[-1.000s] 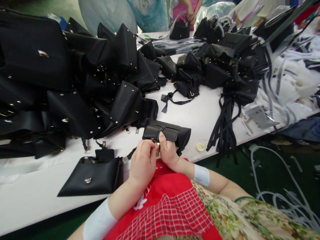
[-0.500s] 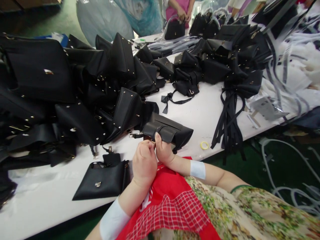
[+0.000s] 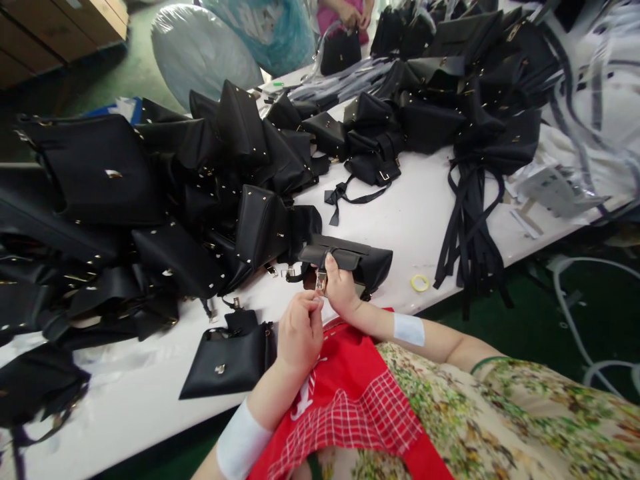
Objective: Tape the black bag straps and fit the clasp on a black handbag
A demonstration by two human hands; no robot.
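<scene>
My right hand (image 3: 343,290) is wrapped round the front of a small black bag (image 3: 373,263), its thumb on the strap over the flap. A gold metal buckle (image 3: 321,283) hangs at the front of this bag, beside my right fingers. The closed fingertips of my left hand (image 3: 301,330) pinch the buckle's lower end. The bag is tilted, close to the table edge and the red apron (image 3: 350,373). To the left, a flat black bag (image 3: 227,363) with a metal clasp lies on the white table (image 3: 135,400).
Black bags with gold studs (image 3: 200,193) pile up on the left and back. Black straps (image 3: 473,233) hang over the table edge on the right, near a yellow ring (image 3: 419,283). Across the table, a person's hands (image 3: 350,15) touch a black bag. White hoses lie at the right.
My left hand has come down slightly from the bag, and the gold buckle now shows between the hands. My right hand still holds the bag. The view has shifted.
</scene>
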